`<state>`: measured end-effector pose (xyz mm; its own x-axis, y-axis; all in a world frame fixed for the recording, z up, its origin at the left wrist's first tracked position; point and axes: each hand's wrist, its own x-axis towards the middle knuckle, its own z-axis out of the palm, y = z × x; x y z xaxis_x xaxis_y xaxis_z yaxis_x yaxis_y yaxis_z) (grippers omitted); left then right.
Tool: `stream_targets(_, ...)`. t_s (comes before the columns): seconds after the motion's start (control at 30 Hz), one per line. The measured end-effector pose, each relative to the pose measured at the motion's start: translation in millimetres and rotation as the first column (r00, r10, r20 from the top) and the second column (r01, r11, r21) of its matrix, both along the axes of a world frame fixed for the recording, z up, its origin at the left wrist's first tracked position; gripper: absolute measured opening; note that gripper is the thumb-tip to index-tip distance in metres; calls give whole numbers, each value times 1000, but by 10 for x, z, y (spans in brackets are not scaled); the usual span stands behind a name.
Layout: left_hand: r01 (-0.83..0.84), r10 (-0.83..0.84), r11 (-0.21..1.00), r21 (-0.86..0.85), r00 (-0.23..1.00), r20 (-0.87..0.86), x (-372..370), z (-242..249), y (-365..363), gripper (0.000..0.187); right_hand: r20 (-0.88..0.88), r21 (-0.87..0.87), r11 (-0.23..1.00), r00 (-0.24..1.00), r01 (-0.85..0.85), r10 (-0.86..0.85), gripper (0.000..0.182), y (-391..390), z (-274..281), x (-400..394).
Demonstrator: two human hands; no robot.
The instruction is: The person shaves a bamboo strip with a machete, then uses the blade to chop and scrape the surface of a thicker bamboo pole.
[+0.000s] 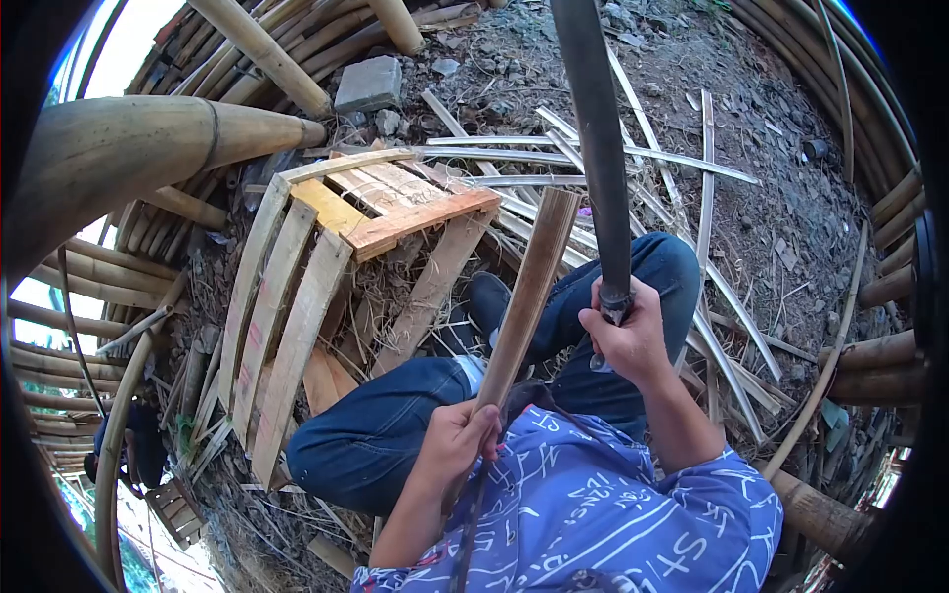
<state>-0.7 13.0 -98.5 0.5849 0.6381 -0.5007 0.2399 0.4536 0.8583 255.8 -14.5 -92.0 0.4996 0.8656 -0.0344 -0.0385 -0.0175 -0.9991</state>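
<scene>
My right hand [633, 331] grips the handle of a machete [601, 148], whose long dark blade points up and away from me. A split bamboo piece [534, 282] is held in my left hand [460, 435], fingers wrapped round its lower part. It stands tilted, its brown inner face showing, to the left of the blade and apart from it. Both hands are over my bent legs in blue jeans [366, 435]. Left of the bamboo piece, near my knee, a wooden slatted crate [425, 222] lies on its side with dry shavings in it.
Thin pale bamboo strips [707, 188] lie scattered ahead and to the right. A concrete block [369, 84] sits at the back. Thick bamboo poles [148, 138] enter from the left. Another person [148, 445] and a smaller crate [176, 512] are at the far left.
</scene>
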Motion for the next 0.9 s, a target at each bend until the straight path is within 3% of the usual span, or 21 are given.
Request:
stream_targets(0.07,20,-19,1000,1,1000,-20,8,-14,-1,45,41,-26,1000,999,14,-13,11,-57,14,3)
stream_targets(0.13,25,-25,1000,4,1000,-11,48,-9,8,44,296,-63,998,955,-1,19,12,-124,36,48)
stream_targets(0.17,25,-25,999,-38,1000,5,70,-11,11,43,299,-68,998,954,-1,21,12,-156,72,63)
stream_targets(0.23,28,-26,996,-80,999,28,158,10,32,41,513,-57,998,857,-15,42,14,-212,169,98)
stream_targets(0.37,185,-185,983,0,981,-52,594,126,81,36,700,-54,996,714,78,-18,17,-368,333,248)
stream_targets(0.53,318,-317,945,70,948,-22,1105,234,131,34,789,-86,964,608,253,-90,18,-667,605,525)
stream_targets(0.6,333,-333,943,-16,942,37,1227,274,173,35,825,-55,948,549,315,-134,19,-775,597,646)
stream_targets(0.7,357,-357,934,15,934,19,1316,290,151,36,813,-49,926,554,374,-181,19,-838,517,794)
stream_targets(0.9,434,-348,859,272,885,-310,1158,268,150,43,828,-152,921,555,359,-79,16,-836,390,889)
